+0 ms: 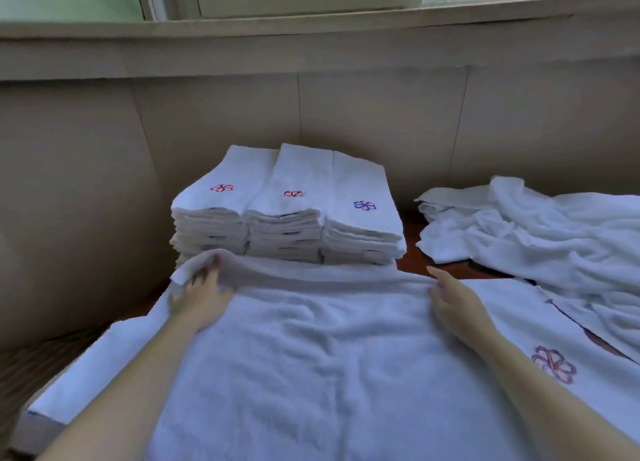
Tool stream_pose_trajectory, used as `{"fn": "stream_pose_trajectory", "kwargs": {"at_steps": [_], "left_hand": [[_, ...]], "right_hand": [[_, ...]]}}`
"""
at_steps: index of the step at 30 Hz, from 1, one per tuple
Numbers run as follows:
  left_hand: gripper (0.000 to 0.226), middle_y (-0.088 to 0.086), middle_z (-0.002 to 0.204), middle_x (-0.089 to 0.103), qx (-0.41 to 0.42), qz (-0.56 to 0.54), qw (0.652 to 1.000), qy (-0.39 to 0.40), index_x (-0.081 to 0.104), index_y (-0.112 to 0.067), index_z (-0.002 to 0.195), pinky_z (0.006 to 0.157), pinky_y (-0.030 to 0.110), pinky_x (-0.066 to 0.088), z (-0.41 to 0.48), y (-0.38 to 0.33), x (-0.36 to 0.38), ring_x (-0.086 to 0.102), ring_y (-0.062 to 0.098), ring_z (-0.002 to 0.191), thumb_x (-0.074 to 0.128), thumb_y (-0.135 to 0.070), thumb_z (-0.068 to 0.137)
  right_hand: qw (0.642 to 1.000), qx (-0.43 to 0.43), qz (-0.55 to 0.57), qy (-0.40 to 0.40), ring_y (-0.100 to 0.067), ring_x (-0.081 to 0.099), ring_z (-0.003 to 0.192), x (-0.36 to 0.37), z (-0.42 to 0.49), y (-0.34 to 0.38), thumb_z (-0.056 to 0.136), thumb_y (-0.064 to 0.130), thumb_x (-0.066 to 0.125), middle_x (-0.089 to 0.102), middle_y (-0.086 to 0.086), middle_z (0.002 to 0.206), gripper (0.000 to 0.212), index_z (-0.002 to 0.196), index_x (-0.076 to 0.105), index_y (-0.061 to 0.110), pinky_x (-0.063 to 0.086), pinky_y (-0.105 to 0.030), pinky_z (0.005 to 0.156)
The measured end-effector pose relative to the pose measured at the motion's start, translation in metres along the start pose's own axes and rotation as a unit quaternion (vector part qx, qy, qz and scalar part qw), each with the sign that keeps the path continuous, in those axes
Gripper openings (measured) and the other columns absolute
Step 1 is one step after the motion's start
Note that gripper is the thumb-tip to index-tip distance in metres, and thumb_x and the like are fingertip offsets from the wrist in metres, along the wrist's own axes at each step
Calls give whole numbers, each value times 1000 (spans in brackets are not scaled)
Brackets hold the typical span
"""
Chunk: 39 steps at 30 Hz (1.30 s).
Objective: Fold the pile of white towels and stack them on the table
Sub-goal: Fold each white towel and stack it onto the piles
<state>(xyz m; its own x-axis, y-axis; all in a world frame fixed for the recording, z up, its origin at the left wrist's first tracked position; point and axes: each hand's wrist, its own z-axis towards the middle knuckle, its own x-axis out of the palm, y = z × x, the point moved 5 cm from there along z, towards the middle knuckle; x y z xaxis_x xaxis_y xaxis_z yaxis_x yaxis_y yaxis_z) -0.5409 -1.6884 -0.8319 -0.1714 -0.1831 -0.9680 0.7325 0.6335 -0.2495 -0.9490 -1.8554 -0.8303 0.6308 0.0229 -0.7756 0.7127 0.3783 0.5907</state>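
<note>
A large white towel (318, 349) lies spread across the table in front of me, with a red and purple flower emblem near its right side. My left hand (199, 299) pinches the towel's far left corner and lifts it slightly. My right hand (450, 301) rests on the far edge with fingers straight. Behind the towel stand three stacks of folded white towels (287, 214), side by side, each topped by a small flower emblem. A heap of unfolded white towels (540, 235) lies at the right.
The brown table (410, 232) shows between the stacks and the heap. A beige wall and a window sill run close behind the stacks. The table's left edge drops off near my left forearm.
</note>
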Motion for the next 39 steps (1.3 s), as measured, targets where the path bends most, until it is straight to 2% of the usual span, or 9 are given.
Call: {"fn": "stream_pose_trajectory", "kwargs": {"at_steps": [4,9,14,16,18,21,28,33,39], "left_hand": [[51,23,134,40,-17,-67,989,-134,34,3,132,77,48,47,5,-4,-15,48,42,112,58,-16,90],[52,24,127,39,63,20,968,-244,52,-6,122,57,44,46,-2,-18,-32,56,43,86,61,10,73],[16,15,109,46,44,-50,983,-173,47,-6,98,64,40,38,5,-4,-30,48,36,79,48,2,84],[17,13,97,46,41,-138,968,-206,40,-6,89,65,35,31,0,4,-39,41,30,77,45,8,82],[19,10,97,44,50,-183,955,-227,38,-8,90,68,35,31,-4,9,-50,39,28,83,44,9,84],[12,16,101,47,63,-224,943,-239,39,-6,91,67,40,36,-22,18,-56,47,34,83,48,2,91],[43,15,138,49,9,-10,998,-54,34,-7,142,103,39,33,-78,52,-12,47,32,124,31,-24,103],[44,11,152,30,-13,1,1000,-8,28,-8,144,112,38,22,-117,64,-16,27,33,139,21,-24,104],[21,21,98,48,-80,-168,982,17,50,-4,101,91,34,38,-134,80,-38,51,30,91,29,-6,101]], "right_hand": [[989,41,-73,-126,-33,55,105,-26,23,-29,88,-3,43,61,-14,118,41,126,55,9,40,-36,77],[935,15,-309,173,-29,36,129,-22,57,-22,93,21,49,43,-3,136,48,139,40,30,38,-34,98],[835,30,-462,297,-11,49,62,-28,55,-1,87,11,43,48,5,73,10,82,50,17,40,-18,56],[876,60,-406,252,-16,53,60,-40,49,-2,87,5,41,54,-3,75,17,99,52,11,48,-23,50],[970,44,-239,-1,-33,57,78,-72,44,1,87,-1,42,57,-20,93,19,105,49,0,51,-40,67],[945,-9,-74,-320,-48,54,76,-107,-14,7,79,3,40,48,-35,97,22,95,50,-8,43,-49,62],[980,114,-162,-9,-37,54,110,-54,-111,-53,92,9,38,46,-12,134,28,118,45,14,42,-42,89],[976,109,-186,-12,-34,53,112,-64,-133,-48,92,10,35,43,-6,139,30,120,47,16,38,-39,92],[966,144,-202,-70,-35,58,91,-89,-159,-36,83,-2,42,60,-13,104,16,90,50,10,40,-34,67]]}}
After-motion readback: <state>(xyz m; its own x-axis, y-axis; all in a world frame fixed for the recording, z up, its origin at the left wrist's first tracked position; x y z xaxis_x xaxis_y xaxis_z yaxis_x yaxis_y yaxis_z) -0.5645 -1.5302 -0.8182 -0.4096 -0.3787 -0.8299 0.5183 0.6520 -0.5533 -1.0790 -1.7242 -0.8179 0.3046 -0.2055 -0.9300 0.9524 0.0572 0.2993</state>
